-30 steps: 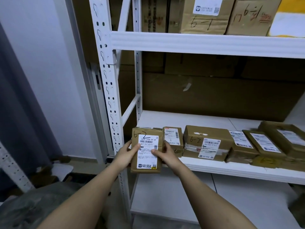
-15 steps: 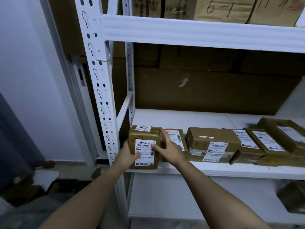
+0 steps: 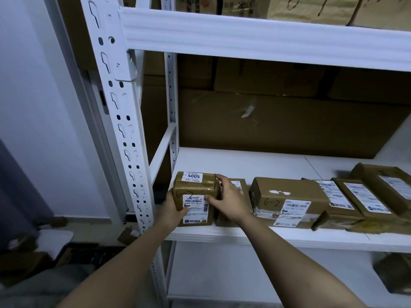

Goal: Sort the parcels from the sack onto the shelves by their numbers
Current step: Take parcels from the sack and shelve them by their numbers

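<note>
- The shelf (image 3: 255, 237) was a white board in a white steel rack; its perforated upright (image 3: 124, 134) stood at the left, next to a pale wall (image 3: 33, 96).
- Big brown cartons (image 3: 289, 125) filled the back of the bay, behind the shelf.
- On the floor (image 3: 73, 225) to the left lay cardboard scraps and a white sheet, all dim.
- The parcel (image 3: 195, 197) stood upright at the shelf's front left corner, touching a smaller box (image 3: 235, 185) on its right.
- Its top sticker read "4005"; "6-2" was handwritten on its front above a barcode label, whose small print was too fine to read.
- The left hand (image 3: 172, 208) held the parcel's left side, thumb across the front label.
- The right hand (image 3: 231, 201) gripped the right top corner, fingers over the edge and thumb on the front.
- A wider box (image 3: 287, 201) further right also bore "6-2" and a white label.
- More labelled parcels (image 3: 367, 196) lay overlapping at the right end.
- On the shelf above, a carton (image 3: 311, 7) showed "6-1" in marker.
</note>
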{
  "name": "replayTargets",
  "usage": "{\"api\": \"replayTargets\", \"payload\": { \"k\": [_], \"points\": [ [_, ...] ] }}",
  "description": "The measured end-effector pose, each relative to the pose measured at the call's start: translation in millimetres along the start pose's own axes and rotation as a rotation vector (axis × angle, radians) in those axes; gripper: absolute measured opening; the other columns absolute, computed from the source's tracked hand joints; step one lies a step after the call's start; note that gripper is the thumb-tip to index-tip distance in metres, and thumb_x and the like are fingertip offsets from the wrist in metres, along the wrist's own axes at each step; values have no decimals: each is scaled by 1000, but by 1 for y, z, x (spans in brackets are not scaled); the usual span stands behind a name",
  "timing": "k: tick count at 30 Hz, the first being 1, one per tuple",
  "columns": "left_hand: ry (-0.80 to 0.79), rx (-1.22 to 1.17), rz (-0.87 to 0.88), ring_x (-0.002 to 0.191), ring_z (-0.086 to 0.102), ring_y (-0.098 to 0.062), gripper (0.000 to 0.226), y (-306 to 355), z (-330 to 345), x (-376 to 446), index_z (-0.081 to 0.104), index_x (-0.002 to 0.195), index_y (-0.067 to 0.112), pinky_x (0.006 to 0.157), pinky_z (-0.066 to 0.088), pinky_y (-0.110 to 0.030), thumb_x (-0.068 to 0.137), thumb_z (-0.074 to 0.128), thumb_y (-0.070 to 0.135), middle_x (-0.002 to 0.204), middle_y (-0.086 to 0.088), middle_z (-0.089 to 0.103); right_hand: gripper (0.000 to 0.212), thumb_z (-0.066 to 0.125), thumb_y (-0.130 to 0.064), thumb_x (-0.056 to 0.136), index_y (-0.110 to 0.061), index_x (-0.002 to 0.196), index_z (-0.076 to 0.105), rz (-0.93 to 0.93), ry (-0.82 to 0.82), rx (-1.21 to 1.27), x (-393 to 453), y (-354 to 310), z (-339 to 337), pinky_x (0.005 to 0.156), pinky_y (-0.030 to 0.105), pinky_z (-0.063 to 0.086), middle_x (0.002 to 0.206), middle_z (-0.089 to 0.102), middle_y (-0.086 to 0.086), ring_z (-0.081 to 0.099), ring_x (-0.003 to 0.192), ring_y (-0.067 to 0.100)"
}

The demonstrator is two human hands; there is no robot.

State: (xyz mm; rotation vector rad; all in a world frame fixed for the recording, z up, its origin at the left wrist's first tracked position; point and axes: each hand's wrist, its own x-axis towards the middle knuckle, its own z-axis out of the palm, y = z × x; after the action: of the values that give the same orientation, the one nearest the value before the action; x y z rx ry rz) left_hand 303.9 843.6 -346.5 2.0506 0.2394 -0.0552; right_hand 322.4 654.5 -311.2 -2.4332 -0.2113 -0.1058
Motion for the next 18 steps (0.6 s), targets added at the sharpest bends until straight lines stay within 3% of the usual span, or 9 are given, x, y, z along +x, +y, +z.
{"api": "replayTargets", "payload": {
  "k": [4,8,13,18],
  "points": [
    [-6,-6,27,122,54,-24,64,2,5,6,31,141,16,89,50,-34,87,66,10,130,-7,57,79,69,-49,80,-31,142,26,11,-15,42,2,2,1,112,45,23,138,53,-9,47,130,18],
    [-29,-28,36,123,53,-24,66,2,5,10,29,142,15,91,49,-35,88,65,8,131,-8,56,90,72,-44,79,-30,148,17,39,5,89,1,2,3,115,50,17,145,46,-8,43,134,17],
    [-37,-69,27,126,49,-25,76,2,6,10,23,144,14,96,46,-36,84,67,0,132,-9,53,94,72,-43,80,-27,151,13,25,-7,87,-2,1,4,113,49,21,150,39,-6,37,138,17],
    [-25,-79,36,118,52,-20,76,-4,6,6,29,139,12,88,46,-28,78,70,-7,127,-9,55,94,69,-48,82,-25,153,11,34,1,104,-9,-2,1,116,53,23,152,34,-2,34,139,21]
  ]
}}
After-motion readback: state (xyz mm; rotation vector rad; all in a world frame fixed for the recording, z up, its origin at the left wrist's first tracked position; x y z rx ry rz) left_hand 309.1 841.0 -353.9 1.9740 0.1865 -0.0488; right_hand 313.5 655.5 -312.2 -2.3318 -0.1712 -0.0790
